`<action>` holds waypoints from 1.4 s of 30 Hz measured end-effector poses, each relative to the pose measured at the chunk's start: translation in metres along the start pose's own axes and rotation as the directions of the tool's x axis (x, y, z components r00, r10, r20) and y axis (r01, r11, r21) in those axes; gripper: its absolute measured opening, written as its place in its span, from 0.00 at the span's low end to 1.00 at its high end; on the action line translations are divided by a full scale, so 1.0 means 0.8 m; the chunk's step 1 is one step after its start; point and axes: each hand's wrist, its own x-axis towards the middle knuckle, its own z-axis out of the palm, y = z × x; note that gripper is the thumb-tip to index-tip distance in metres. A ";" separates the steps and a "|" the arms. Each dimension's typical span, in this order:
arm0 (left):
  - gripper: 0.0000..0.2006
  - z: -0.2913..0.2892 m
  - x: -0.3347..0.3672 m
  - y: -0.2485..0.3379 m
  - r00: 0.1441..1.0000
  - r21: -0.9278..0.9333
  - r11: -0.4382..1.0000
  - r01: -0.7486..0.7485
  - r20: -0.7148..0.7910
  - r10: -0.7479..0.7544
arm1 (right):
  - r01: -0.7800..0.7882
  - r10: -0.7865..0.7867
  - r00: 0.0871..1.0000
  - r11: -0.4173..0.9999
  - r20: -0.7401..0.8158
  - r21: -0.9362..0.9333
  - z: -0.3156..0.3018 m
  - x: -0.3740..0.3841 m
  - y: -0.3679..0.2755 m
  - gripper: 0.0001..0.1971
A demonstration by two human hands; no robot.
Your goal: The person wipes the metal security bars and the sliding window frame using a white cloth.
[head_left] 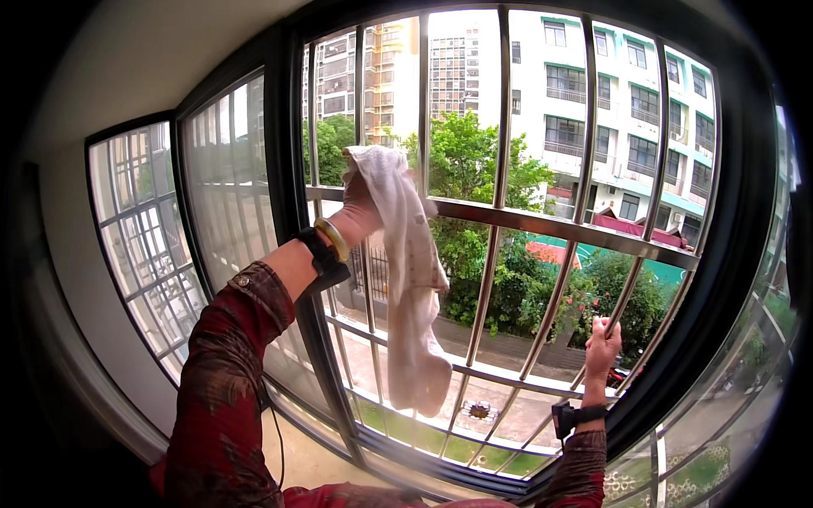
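Note:
My left hand [359, 196] is raised to the window bars and closed on a pale cloth [413, 296]. The cloth drapes over the fingers and hides most of them, and its long end hangs well below the hand. A horizontal metal rail [542, 222] of the window grille runs behind the cloth. Lower down on the right, my right hand [602, 345] is wrapped round a vertical bar [628, 292] of the same grille. A gold bangle [333, 237] and a dark strap [317, 251] circle my left wrist; another strap sits on the right one.
The dark window frame [298, 254] borders the opening, with a glass pane [229, 186] to its left. A pale sill [318, 449] lies below, where a thin black cable [279, 436] hangs. Beyond the bars are trees [474, 161], a paved path and tall buildings.

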 end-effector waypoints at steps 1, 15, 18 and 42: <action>0.16 -0.009 0.004 0.010 0.993 -0.122 0.990 -0.074 -0.103 0.061 | 0.015 -0.015 1.000 1.000 -0.002 -0.009 -0.006 0.009 0.008 0.04; 0.11 -0.122 0.187 -0.085 0.956 -0.837 0.537 -0.106 -0.235 -0.178 | 0.018 -0.029 0.994 0.995 -0.108 -0.098 -0.002 -0.016 -0.011 0.05; 0.10 -0.108 0.196 -0.089 0.876 -0.513 0.842 -0.167 -0.468 -0.112 | 0.028 -0.044 0.990 0.992 -0.134 -0.124 -0.004 -0.017 -0.017 0.05; 0.07 -0.103 0.234 0.007 0.598 0.460 0.883 -0.095 -0.682 0.420 | 0.000 -0.028 0.984 0.987 -0.175 -0.159 -0.002 -0.018 -0.009 0.06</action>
